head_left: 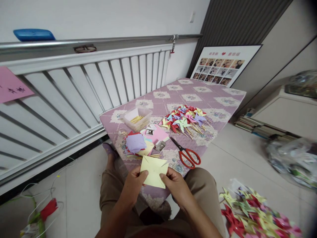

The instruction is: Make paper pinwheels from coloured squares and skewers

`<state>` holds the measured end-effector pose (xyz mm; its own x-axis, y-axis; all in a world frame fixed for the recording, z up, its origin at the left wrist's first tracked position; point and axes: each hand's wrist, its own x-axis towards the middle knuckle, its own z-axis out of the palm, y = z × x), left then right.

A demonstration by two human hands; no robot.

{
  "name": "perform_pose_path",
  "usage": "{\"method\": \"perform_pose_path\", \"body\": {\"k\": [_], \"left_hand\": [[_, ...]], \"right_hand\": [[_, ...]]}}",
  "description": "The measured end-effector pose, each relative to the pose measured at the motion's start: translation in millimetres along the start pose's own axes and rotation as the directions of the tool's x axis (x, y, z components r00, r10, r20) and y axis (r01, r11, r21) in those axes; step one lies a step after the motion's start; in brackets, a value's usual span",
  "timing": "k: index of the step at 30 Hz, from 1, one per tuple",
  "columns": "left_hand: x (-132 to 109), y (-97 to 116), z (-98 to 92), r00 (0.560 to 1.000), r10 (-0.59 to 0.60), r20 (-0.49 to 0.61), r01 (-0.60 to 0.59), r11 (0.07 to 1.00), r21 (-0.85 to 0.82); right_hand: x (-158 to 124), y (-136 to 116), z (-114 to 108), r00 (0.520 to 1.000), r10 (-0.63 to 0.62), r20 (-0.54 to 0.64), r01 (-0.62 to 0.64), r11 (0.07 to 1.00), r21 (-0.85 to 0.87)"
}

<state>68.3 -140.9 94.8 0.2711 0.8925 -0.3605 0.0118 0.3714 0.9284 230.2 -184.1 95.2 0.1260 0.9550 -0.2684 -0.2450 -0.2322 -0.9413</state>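
Observation:
A pale yellow paper square (155,168), slit inward from its corners, is held up over the near end of the table. My left hand (135,180) pinches its left edge with the thumb on top. At the right edge my right hand (174,181) grips it the same way. Just beyond lies a stack of coloured paper squares (136,143), a purple one on top. Red-handled scissors (187,154) rest to the right of the paper, blades pointing away. Finished paper pinwheels (184,120) on sticks lie heaped farther back.
A clear plastic box (138,119) holds thin wooden sticks, with a small round dish (122,133) near it. The patterned tablecloth (192,97) covers the table beside a white radiator (111,77). More pinwheels (257,213) lie on the floor at right, below a plastic bag (292,162).

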Motion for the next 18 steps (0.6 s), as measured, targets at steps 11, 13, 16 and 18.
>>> {"method": "perform_pose_path", "body": {"k": [11,13,16,18], "left_hand": [[0.8,1.7,-0.8,0.991,-0.104,0.08,0.113,0.987,-0.115],[0.5,1.3,-0.7,0.995,-0.095,0.041,0.098,0.991,-0.091],[0.2,-0.4,0.0,0.995,-0.092,0.035,0.094,0.993,-0.074],[0.2,-2.1,0.8,0.995,-0.093,0.043,0.096,0.993,-0.073]], "right_hand": [[-1.6,0.9,2.3,1.0,-0.025,0.01,0.026,0.993,-0.117],[-1.4,1.3,2.4,1.0,-0.02,0.011,0.021,0.993,-0.115],[-1.1,2.8,2.2,1.0,-0.018,0.017,0.02,0.993,-0.113],[-0.7,4.6,2.2,0.999,-0.017,0.029,0.02,0.993,-0.112]]}}
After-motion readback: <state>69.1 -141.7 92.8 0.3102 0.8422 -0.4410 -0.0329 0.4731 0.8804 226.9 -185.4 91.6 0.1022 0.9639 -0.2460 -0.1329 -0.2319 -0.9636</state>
